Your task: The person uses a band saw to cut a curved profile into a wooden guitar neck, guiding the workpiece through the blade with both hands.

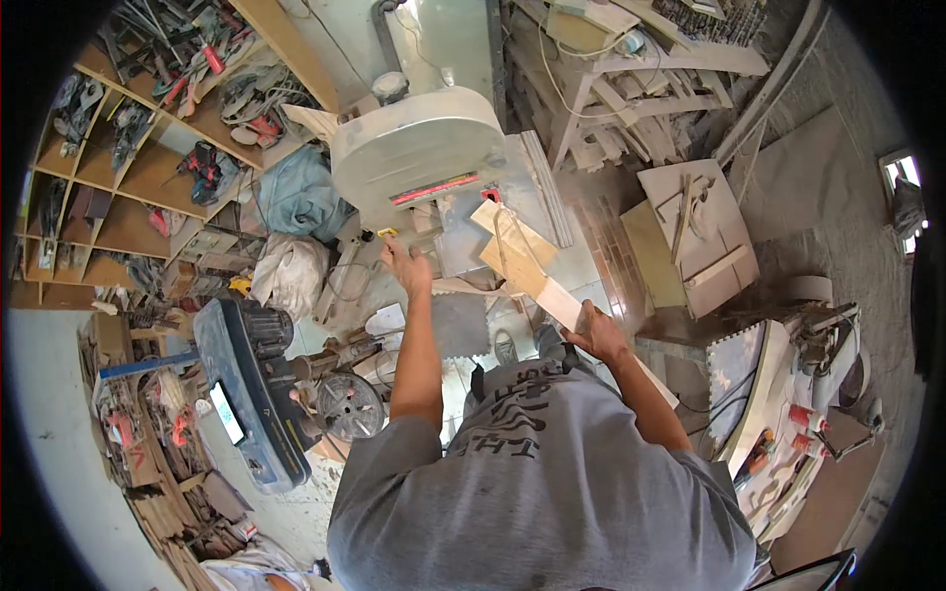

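My left hand (407, 268) reaches up to a small yellow part (387, 233), apparently a switch, on the front of a large grey band saw (419, 148). Its fingers are partly stretched toward the yellow part, and I see nothing held in them. My right hand (599, 335) is closed around a long pale wooden board (562, 304), which slants from the saw table (458, 236) down past my right forearm. At the board's far end, wider yellowish wood pieces (519, 258) lie on the table, with a thin strip (501, 236) across them. The saw blade cannot be made out.
On the left stand a tool-filled shelf (138, 182) and a blue-black machine (246, 394) with a motor. Stuffed sacks (293, 276) sit beside the saw. Stacked boards (698, 236) and a wooden rack (670, 61) are at the right; offcuts (163, 433) crowd the lower left.
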The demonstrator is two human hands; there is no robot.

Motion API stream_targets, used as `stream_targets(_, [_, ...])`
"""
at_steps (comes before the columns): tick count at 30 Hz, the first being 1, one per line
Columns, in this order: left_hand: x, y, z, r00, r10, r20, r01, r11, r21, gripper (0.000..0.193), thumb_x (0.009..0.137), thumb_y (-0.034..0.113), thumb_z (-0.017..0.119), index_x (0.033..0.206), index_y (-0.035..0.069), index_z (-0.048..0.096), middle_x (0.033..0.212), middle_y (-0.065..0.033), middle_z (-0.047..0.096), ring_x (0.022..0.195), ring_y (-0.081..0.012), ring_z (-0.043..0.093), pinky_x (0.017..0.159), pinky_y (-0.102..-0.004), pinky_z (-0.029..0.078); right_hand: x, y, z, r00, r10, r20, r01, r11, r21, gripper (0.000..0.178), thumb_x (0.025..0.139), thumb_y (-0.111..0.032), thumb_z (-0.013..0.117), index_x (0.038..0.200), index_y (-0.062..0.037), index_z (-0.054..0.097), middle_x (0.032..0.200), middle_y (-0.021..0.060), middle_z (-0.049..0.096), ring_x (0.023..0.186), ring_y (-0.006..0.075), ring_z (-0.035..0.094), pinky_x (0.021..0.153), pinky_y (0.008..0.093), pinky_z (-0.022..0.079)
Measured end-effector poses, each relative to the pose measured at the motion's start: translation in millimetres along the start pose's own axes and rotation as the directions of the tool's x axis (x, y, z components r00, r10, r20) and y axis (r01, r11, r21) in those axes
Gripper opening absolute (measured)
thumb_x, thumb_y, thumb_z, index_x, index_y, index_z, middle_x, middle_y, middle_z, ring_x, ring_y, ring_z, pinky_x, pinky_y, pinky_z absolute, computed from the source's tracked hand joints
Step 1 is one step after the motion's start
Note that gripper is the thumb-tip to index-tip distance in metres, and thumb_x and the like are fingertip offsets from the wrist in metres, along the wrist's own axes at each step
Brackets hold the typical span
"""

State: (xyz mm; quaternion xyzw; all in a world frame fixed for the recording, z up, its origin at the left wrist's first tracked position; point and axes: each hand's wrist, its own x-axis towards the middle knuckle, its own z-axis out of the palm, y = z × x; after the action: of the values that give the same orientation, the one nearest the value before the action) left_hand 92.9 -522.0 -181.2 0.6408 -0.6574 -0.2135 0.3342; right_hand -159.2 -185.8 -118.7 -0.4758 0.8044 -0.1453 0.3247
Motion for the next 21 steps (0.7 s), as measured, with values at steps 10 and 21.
stream_targets(10, [-4.4,17.9,-6.7,0.998,-0.034,0.053,0.035,0.999,-0.006,0.076,0.091,0.015,0.062,0.153,-0.011,0.024,0.144,-0.0291,0.042,0.134,-0.0401,0.040,0.112,-0.0471,0.034,6.5,-7.8,-0.7,0.999,0.042,-0.030,-0.043,0.999,-0.031,0.059,0.074,-0.036,0.078,0.109,0.0002,0.049,0.104,0.0314,0.068,0.097,0.0516,0.066,0.085,0.0556,0.054])
stream_targets(21, [-42.1,59.0,10.7,0.784,0.396,0.478,-0.372,0.916,-0.149,0.080,0.087,0.040,0.072,0.149,-0.003,0.044,0.155,-0.0243,0.042,0.150,-0.0360,0.031,0.124,-0.0486,0.020,12.7,-1.8,5.1,0.999,0.019,-0.028,-0.019,1.000,-0.022,0.064,0.075,-0.040,0.080,0.112,0.0006,0.047,0.102,0.0329,0.068,0.097,0.0506,0.066,0.085,0.0557,0.055])
